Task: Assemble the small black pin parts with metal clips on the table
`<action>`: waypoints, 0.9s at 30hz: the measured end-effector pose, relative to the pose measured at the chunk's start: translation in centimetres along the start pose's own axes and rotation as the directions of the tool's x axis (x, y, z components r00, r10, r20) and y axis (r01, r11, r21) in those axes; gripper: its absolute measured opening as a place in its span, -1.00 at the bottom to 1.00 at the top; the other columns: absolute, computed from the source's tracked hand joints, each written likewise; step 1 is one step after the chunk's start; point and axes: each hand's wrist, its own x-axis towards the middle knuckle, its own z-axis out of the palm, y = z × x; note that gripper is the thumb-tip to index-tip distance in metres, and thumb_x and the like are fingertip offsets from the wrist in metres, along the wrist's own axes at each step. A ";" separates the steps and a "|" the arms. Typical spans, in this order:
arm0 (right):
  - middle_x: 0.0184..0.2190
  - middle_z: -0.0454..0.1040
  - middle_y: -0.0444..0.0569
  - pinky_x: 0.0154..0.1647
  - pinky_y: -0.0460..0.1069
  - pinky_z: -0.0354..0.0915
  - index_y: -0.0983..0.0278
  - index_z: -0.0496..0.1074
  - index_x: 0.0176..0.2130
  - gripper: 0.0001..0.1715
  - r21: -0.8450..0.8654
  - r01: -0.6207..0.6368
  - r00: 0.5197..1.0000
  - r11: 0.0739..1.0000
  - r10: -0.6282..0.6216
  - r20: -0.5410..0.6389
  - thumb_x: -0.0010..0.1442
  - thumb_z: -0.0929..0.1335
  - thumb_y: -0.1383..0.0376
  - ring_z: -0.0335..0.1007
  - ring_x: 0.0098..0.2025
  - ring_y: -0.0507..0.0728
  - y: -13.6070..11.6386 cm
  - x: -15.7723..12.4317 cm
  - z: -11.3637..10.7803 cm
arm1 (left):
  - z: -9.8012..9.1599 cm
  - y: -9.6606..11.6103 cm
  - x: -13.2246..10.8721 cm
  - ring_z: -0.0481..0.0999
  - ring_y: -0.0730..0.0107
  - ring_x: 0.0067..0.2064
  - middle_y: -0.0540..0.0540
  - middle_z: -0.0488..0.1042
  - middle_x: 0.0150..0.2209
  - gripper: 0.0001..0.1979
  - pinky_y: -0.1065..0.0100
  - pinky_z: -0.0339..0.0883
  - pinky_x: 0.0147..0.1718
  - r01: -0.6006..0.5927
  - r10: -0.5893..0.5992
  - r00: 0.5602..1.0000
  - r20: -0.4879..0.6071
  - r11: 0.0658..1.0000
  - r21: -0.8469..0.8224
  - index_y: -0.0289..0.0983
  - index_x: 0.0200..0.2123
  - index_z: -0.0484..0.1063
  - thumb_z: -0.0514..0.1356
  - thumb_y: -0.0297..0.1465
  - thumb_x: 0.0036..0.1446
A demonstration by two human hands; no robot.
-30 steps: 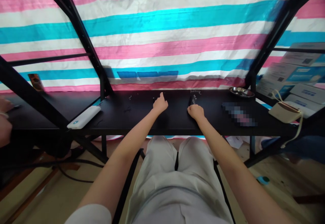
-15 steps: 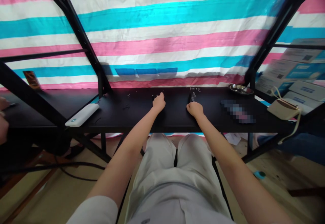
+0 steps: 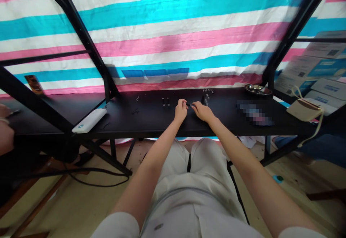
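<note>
My left hand (image 3: 181, 109) and my right hand (image 3: 200, 110) are close together above the middle of the black table (image 3: 140, 122). Between them is a small dark piece (image 3: 188, 104), pinched by the fingers of my left hand. The fingertips of my right hand close on its other end, where a small light tip shows. Two small black parts with light ends (image 3: 165, 102) stand side by side to the left of my hands. Just beyond my right hand lie several small clear or silvery pieces (image 3: 207, 99) beside a dark strip. A row of tiny light pieces (image 3: 208, 90) lies behind them.
A white power bank (image 3: 89, 120) lies at the left. On the right are a shiny metal dish (image 3: 258, 89), a blurred-out flat object (image 3: 254, 113) and a beige pouch (image 3: 304, 109). Black frame posts rise on both sides. Another person's hand (image 3: 5, 133) shows at the far left.
My hands have come together, the left moving right and the right moving slightly left, with a dark piece now between them. Two small black parts are uncovered where my left hand was.
</note>
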 end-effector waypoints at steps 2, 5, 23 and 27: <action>-0.02 0.38 0.06 -0.34 -0.09 0.15 0.28 0.27 0.05 -0.56 0.003 0.024 1.000 1.000 -0.024 0.010 0.34 0.06 0.16 0.39 -0.15 0.12 0.0 0.0 0.1 | -0.1 -0.2 0.0 0.23 0.64 -0.67 0.09 0.34 -0.48 -0.86 0.55 0.11 -0.63 0.025 -0.024 1.000 0.015 0.997 -0.077 -0.20 -0.19 0.22 -0.10 -0.42 0.25; -0.04 0.39 0.04 -0.35 -0.09 0.13 0.27 0.29 0.02 -0.58 0.011 0.027 0.999 1.000 -0.027 0.022 0.35 0.06 0.18 0.39 -0.17 0.11 0.1 0.0 0.1 | -0.1 -0.2 0.2 0.21 0.69 -0.72 0.09 0.33 -0.48 -0.87 0.57 0.07 -0.68 0.101 -0.094 0.994 0.051 0.981 -0.164 -0.21 -0.19 0.19 -0.11 -0.41 0.26; -0.08 0.44 0.05 -0.36 -0.09 0.08 0.27 0.36 -0.05 -0.59 -0.036 -0.002 1.000 0.999 0.002 -0.002 0.35 0.07 0.20 0.38 -0.16 0.11 0.4 0.2 0.3 | 0.2 -0.7 0.2 0.30 0.68 -0.71 0.03 0.47 -0.41 -0.90 0.56 0.11 -0.69 0.117 -0.094 0.988 0.124 0.974 -0.193 -0.27 -0.22 0.20 -0.02 -0.37 0.24; -0.08 0.44 0.04 -0.36 -0.09 0.08 0.27 0.36 -0.05 -0.58 -0.041 0.012 1.000 0.999 -0.013 -0.020 0.36 0.06 0.19 0.38 -0.18 0.10 0.4 0.2 0.3 | 0.2 -0.9 0.4 0.31 0.65 -0.72 0.06 0.44 -0.46 -0.90 0.53 0.12 -0.69 0.101 -0.087 0.992 0.092 0.982 -0.160 -0.26 -0.28 0.21 0.00 -0.36 0.23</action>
